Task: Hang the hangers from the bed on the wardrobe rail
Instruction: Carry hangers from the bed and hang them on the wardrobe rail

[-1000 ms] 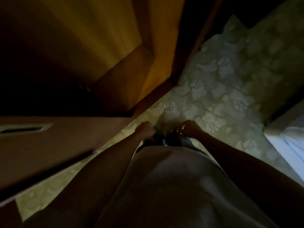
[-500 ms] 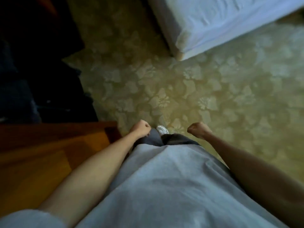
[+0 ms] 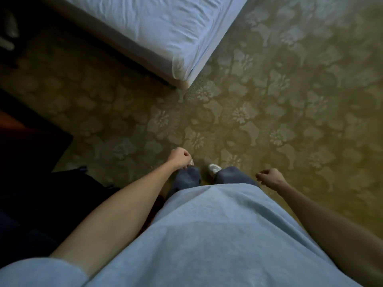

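No hanger and no wardrobe rail show in the head view. The bed point(image 3: 165, 32), covered with a white sheet, reaches in from the top, its corner pointing at me about a step ahead. My left hand point(image 3: 179, 158) hangs in front of my left leg with its fingers curled into a fist, holding nothing. My right hand point(image 3: 269, 178) hangs to the right of my right leg, also curled into a fist and empty. Both hands are well short of the bed.
Green carpet with a flower pattern point(image 3: 279, 112) covers the floor ahead and to the right. A dark piece of furniture point(image 3: 31, 146) and dark shapes fill the left edge. My feet in light shoes point(image 3: 214, 168) stand below the bed corner.
The view has swung away from the wooden wardrobe towards the bed, whose corner now lies closer and more central. Both hands have stayed curled and empty, drifting slightly apart.
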A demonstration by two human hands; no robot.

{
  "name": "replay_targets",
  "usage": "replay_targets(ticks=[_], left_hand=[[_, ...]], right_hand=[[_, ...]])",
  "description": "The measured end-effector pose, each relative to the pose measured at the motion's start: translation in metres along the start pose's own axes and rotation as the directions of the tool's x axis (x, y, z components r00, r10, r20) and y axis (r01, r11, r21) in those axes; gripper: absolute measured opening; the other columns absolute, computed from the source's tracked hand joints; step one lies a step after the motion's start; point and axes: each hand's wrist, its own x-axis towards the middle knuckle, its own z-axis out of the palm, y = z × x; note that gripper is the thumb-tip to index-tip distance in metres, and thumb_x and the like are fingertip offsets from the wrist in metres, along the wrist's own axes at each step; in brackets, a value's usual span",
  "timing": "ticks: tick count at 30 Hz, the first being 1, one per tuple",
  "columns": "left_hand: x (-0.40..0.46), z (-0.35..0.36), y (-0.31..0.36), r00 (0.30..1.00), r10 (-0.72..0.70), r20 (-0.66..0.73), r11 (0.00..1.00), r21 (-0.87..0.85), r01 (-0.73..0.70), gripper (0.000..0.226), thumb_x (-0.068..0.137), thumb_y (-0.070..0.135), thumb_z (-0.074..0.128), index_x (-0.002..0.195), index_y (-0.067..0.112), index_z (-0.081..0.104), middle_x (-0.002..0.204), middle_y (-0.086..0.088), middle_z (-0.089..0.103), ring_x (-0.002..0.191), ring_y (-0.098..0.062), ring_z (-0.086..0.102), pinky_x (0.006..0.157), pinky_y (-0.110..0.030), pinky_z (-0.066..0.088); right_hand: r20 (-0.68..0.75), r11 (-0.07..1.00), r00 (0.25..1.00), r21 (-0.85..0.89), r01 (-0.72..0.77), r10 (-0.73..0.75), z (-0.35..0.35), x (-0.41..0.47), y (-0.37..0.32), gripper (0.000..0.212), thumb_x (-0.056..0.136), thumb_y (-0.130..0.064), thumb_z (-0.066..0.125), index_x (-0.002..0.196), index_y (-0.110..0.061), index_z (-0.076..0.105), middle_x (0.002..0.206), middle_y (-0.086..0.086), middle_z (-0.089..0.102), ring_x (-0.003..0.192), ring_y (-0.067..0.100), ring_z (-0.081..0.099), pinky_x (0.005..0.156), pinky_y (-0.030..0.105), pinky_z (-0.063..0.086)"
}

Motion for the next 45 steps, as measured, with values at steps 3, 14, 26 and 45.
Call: replay_targets(ticks=[3, 14, 26, 45], left_hand=[[0.01, -0.023, -0.021, 0.998, -0.063, -0.01, 0.998, 0.018, 0.063, 0.017, 0.101, 0.019, 0.059, 0.105, 0.009, 0.072, 0.084, -0.005, 0.073, 0.065, -0.011, 0.066, 0.051, -0.019, 0.048], [0.075, -0.054, 0.091, 0.993, 0.009, 0.121, 0.995, 0.093, -0.02, 0.019, 0.101, 0.018, 0.057, 0.104, 0.01, 0.073, 0.081, -0.004, 0.073, 0.062, -0.011, 0.065, 0.051, -0.019, 0.049], [0.19, -0.116, 0.268, 0.994, -0.078, 0.079, 0.982, 0.177, 0.063, 0.019, 0.099, 0.015, 0.059, 0.09, 0.008, 0.075, 0.075, -0.008, 0.073, 0.05, -0.01, 0.063, 0.046, -0.021, 0.05], [0.409, -0.237, 0.544, 0.979, -0.201, 0.039, 0.979, -0.027, 0.202, 0.022, 0.095, 0.01, 0.057, 0.084, 0.005, 0.075, 0.076, -0.008, 0.07, 0.061, -0.017, 0.061, 0.051, -0.022, 0.051]], right_hand=[[-0.014, 0.998, 1.0, 0.052, 0.025, -0.024, 0.013, -0.004, -0.034, 0.029, 0.09, -0.023, 0.063, 0.092, 0.004, 0.075, 0.092, 0.023, 0.073, 0.091, 0.037, 0.069, 0.066, 0.032, 0.047], [-0.081, 0.968, 0.996, 0.246, 0.051, -0.032, -0.027, 0.018, -0.096, 0.021, 0.092, -0.023, 0.062, 0.099, -0.009, 0.077, 0.095, 0.008, 0.075, 0.094, 0.024, 0.068, 0.084, 0.036, 0.053], [-0.12, 0.935, 0.971, 0.27, 0.23, -0.205, -0.241, 0.166, -0.23, 0.023, 0.09, -0.021, 0.063, 0.099, -0.005, 0.076, 0.092, 0.01, 0.075, 0.09, 0.026, 0.069, 0.08, 0.037, 0.055], [0.084, 0.999, 0.996, -0.004, 0.038, -0.038, -0.524, 0.394, -0.344, 0.022, 0.088, -0.02, 0.061, 0.07, -0.011, 0.072, 0.071, 0.003, 0.071, 0.071, 0.02, 0.068, 0.067, 0.031, 0.055]])
